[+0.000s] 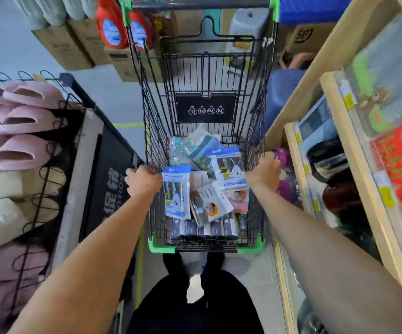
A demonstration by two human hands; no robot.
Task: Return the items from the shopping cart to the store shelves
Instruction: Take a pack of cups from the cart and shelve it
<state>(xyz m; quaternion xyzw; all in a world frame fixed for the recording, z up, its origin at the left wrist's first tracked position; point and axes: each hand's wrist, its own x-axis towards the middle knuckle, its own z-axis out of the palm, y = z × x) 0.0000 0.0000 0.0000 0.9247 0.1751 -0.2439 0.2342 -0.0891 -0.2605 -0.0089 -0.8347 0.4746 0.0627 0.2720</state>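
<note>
Currently both hands, left hand (143,180) and right hand (265,172), apparently grip the cart (204,247) rims; nearest blue-topped packet (177,191) (long axis upright) lies just beside the left.

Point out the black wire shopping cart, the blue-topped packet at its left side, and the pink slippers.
Black wire shopping cart (206,112): head view, black placard panel.
Blue-topped packet (177,191): head view, front face.
Pink slippers (24,121): head view, strap.
</note>
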